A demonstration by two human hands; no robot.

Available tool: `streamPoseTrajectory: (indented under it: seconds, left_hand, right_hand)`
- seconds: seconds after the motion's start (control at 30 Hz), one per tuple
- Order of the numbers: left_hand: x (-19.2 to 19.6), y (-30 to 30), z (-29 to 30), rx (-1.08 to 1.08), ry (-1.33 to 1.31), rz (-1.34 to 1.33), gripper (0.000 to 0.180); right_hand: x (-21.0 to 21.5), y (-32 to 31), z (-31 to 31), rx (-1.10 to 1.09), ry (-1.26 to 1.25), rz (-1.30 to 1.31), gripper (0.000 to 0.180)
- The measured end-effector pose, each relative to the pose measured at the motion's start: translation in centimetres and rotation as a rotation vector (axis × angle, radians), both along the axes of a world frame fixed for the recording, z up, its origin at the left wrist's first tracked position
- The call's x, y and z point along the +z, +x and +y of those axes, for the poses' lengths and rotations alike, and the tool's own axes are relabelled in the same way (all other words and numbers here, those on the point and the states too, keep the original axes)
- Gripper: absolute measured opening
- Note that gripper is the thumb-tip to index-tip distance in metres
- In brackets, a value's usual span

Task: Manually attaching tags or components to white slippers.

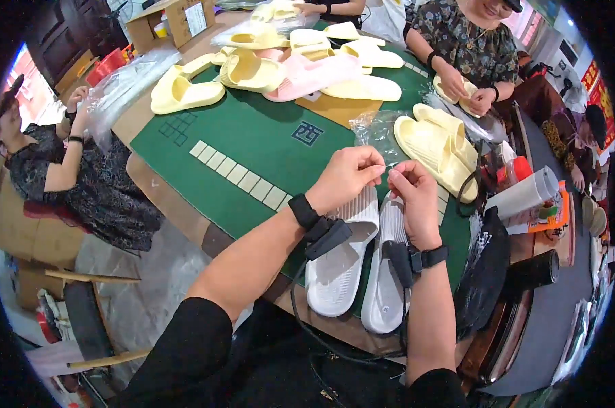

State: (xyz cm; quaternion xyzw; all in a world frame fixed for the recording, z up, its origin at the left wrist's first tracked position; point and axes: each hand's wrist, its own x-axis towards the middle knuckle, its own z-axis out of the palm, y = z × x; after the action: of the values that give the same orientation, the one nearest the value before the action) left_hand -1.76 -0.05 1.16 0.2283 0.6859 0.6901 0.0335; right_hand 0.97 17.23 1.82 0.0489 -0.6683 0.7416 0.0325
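The table (pixel 159 187) fills the middle, most of its top under a green mat (pixel 253 122). At the left edge, a person (pixel 83 190) handles clear plastic; across the table at right, another person (pixel 467 47) holds a pale yellow slipper pair (pixel 455 94). Yellow slippers (pixel 185 94) lie heaped on the far part of the mat, a pink slipper (pixel 314 77) among them. Another yellow pair (pixel 450 153) sits near the right hand, beside a clear bag (pixel 375 129). Two white slippers, the left one (pixel 331 285) and the right one (pixel 384 302), lie side by side at the near edge, toes away, below the hands. The left hand (pixel 348 175) and right hand (pixel 416 197) meet over their toe ends, almost touching. On each, thumb and forefinger are pinched together on a thin pale strand (pixel 390 165), too small to identify.
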Motion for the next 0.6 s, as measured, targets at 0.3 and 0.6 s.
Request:
streamPoseTrajectory:
  seconds: [0.3, 0.6]
  left_hand:
    - [0.32, 0.15, -0.14, -0.006, -0.032, 0.0, 0.01]
    - [0.05, -0.01, -0.03, -0.016, -0.027, -0.014, 0.01]
  right_hand:
    - [-0.16, -0.13, 0.0, 0.019, -0.008, -0.03, 0.004]
    - [-0.18, -0.16, 0.07, -0.011, -0.014, -0.026, 0.005]
